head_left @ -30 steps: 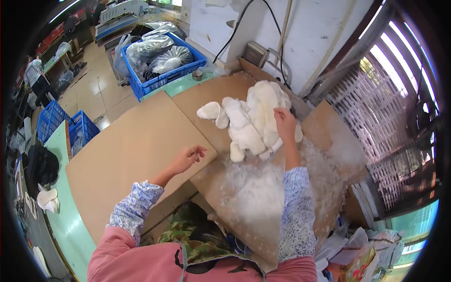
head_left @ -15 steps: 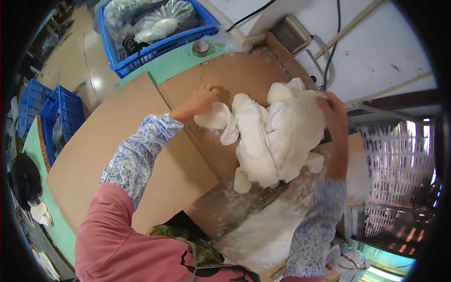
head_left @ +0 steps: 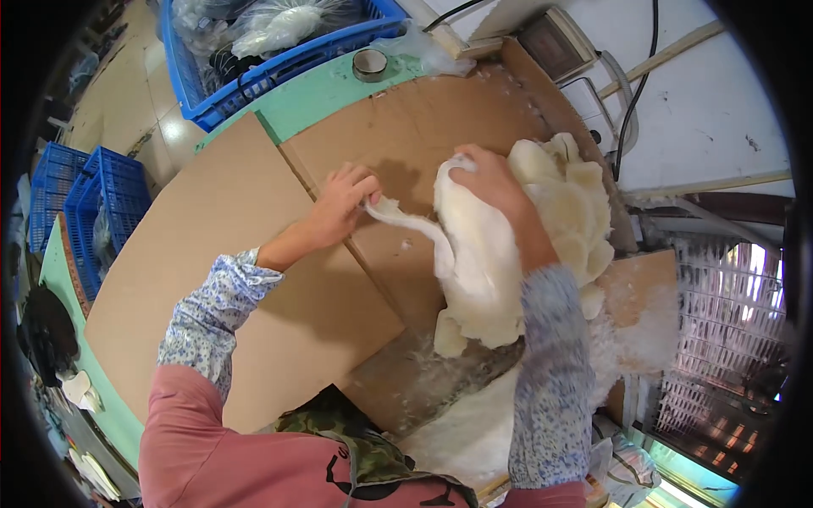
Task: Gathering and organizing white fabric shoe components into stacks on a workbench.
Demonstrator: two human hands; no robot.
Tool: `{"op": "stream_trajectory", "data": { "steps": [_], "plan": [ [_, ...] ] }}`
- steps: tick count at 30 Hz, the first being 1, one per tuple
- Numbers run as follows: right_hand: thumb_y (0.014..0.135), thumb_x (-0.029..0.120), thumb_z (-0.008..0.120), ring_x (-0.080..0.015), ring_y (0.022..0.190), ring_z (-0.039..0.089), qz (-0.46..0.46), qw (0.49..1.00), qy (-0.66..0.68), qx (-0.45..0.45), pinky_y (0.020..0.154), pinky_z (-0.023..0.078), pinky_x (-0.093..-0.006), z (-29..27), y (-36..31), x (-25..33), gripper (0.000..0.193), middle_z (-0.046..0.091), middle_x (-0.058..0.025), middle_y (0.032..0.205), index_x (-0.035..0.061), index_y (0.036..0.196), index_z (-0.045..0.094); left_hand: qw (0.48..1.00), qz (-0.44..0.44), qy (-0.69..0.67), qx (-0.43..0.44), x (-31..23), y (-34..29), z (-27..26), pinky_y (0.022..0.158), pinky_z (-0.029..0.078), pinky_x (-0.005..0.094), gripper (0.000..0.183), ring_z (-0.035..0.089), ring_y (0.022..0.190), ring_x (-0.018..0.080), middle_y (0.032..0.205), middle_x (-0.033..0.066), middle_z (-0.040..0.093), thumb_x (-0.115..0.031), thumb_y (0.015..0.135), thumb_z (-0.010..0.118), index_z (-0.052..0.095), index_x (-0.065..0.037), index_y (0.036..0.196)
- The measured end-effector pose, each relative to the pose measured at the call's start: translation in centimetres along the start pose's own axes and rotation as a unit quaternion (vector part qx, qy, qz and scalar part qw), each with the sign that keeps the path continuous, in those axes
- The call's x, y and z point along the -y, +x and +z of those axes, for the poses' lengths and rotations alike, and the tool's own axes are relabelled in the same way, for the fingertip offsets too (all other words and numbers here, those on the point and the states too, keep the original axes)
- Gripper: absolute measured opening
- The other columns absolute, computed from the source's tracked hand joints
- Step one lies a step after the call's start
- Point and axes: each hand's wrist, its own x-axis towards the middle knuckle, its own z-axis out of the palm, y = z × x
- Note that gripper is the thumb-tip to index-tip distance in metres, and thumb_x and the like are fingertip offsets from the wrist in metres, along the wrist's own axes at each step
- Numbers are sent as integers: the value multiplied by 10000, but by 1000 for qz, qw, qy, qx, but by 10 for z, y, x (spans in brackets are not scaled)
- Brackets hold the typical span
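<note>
A limp, cream-white plush toy skin (head_left: pixel 481 271) lies at the middle of the work surface, with stubby lobes at its lower end. My left hand (head_left: pixel 341 205) pinches the end of a narrow flap, which stretches leftward from the skin. Over the skin's upper end, my right hand (head_left: pixel 493 182) is closed, thumb and fingers gripping the fabric. Just right of it rests a heap of similar cream plush pieces (head_left: pixel 569 207), partly hidden by my right forearm.
A brown cardboard sheet (head_left: pixel 229 288) covers the left side. At the back stand a blue crate (head_left: pixel 296 63) of plastic bags and a tape roll (head_left: pixel 369 64). White fluff (head_left: pixel 466 423) is piled near me. A cardboard wall (head_left: pixel 555 114) edges the back right.
My right hand has moved left from the heap onto the upper end of the plush skin. My left hand has shifted slightly left and down, and now draws the flap out narrow.
</note>
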Motion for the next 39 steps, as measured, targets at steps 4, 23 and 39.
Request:
{"op": "stream_trajectory", "data": {
  "steps": [4, 23, 39],
  "plan": [
    [691, 316, 686, -338, 1115, 569, 101, 974, -190, 72, 925, 454, -396, 29, 30, -18, 541, 590, -249, 1173, 20, 1136, 608, 986, 5, 84, -143, 30, -16, -2, 913, 390, 452, 223, 429, 1185, 402, 1197, 134, 522, 66, 707, 437, 518, -69, 864],
    [917, 219, 513, -157, 855, 646, -113, 842, 476, -226, 771, 527, -284, -184, -291, 71, 288, 642, -77, 997, -11, 1083, 560, 994, -22, 19, -105, -67, -6, -72, 721, 452, 391, 113, 568, 878, 338, 935, 175, 590, -26, 845, 441, 553, -27, 851],
    [706, 139, 730, -111, 675, 518, -55, 941, -59, -328, 641, 434, -285, -225, -380, 40, 197, 562, -43, 682, 23, 787, 593, 974, 80, -198, -78, -218, 92, -51, 905, 439, 281, 517, 558, 1033, 175, 1147, 119, 591, -16, 845, 527, 427, -40, 1351]
  ]
}}
